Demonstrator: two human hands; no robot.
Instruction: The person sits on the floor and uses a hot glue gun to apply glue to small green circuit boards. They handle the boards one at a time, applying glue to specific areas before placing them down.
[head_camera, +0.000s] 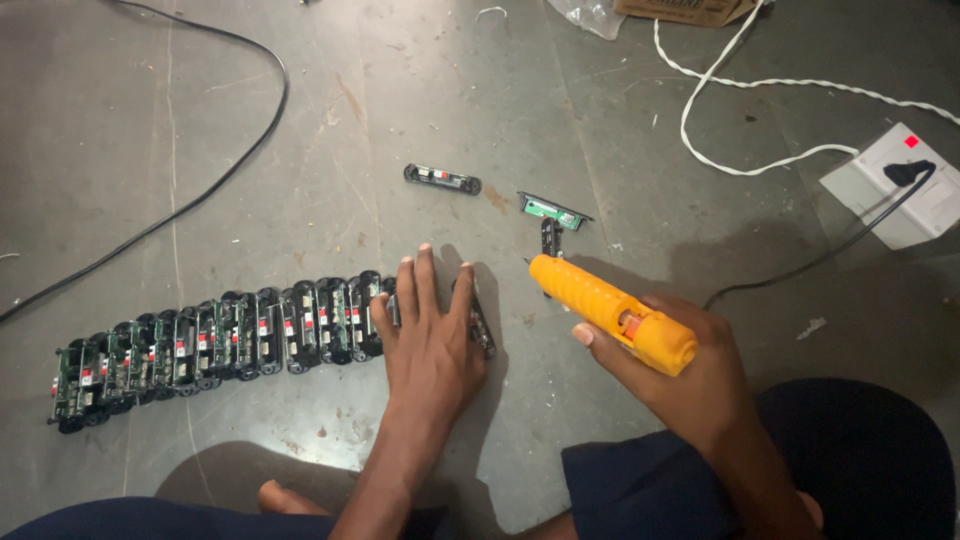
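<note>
Roughly a dozen circuit boards sit finished in a floor row; three more lie farther off. The left hand presses flat, unclenched, on the row's right end; the right hand grasps a yellow glue gun.

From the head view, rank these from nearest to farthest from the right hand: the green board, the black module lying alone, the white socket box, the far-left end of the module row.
Measured from the right hand:
1. Green board, ahead of the hand.
2. Black module, ahead and to the left.
3. White socket box, upper right; close to the black module, hard to separate.
4. Row's left end, far left.
</note>
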